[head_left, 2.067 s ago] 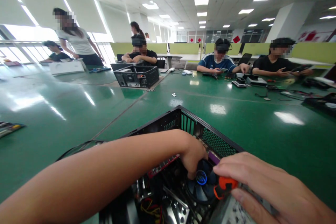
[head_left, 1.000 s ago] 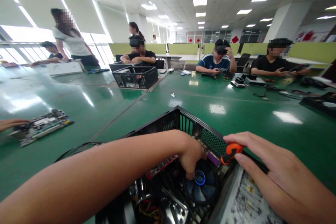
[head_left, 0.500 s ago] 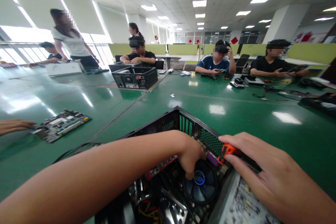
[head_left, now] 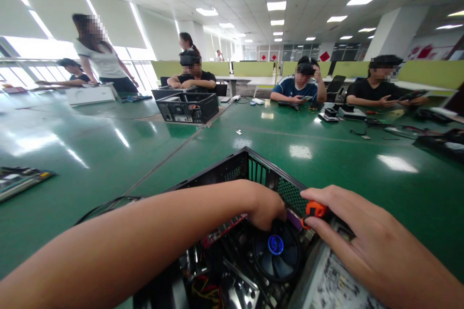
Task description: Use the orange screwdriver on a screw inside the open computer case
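Observation:
An open black computer case (head_left: 253,164) lies on the green table (head_left: 344,169) right in front of me. Inside it sit a round cooler fan (head_left: 277,251) with a blue hub and a red motherboard edge (head_left: 224,231). My left hand (head_left: 266,205) reaches into the case just above the fan, fingers curled downward; what they touch is hidden. My right hand (head_left: 362,241) rests on the case's right rim, closed around a screwdriver with an orange and black handle (head_left: 314,210). The tip of the tool is hidden.
Another black case (head_left: 188,106) stands further back on the table. A circuit board (head_left: 18,181) lies at the left edge. Several seated people work at the far side, one stands at the back left. Cables and small parts (head_left: 366,130) lie to the right.
The circuit board at the left has been pulled back toward the left edge, and the other person's hand is gone. My left fingers lifted off the fan hub. My right hand barely shifted.

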Demonstrator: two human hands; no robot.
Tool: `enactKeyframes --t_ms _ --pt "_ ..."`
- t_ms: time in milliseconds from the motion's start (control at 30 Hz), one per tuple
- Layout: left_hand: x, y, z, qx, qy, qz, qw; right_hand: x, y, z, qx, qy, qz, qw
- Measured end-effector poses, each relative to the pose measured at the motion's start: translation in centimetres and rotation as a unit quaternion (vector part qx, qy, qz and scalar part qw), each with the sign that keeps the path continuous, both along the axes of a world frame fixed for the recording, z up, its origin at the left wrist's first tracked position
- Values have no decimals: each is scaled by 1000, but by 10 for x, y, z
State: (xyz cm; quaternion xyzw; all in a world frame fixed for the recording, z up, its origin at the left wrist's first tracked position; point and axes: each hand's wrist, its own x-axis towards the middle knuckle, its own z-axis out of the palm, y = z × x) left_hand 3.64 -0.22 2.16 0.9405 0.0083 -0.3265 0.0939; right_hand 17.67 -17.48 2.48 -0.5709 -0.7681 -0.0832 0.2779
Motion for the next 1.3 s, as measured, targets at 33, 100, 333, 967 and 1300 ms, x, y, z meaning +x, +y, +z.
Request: enactKeyframes --t_ms 33,100,333,967,1300 --pt "0 1 -1 1 -6 -5 1000 0 -1 0 10 3 -3 1000" --pt "0 2 -4 -2 -17 -12 1000 1 -4 0 29 11 -9 999" --pt "3 5 -13 -2 -47 -26 999 -4 -18 12 22 44 63 997" --pt "2 5 -20 -27 -54 14 998 -25 -11 2 40 74 57 995" --pt "3 5 -15 1 -23 -35 999 -21 -11 8 14 25 88 996"
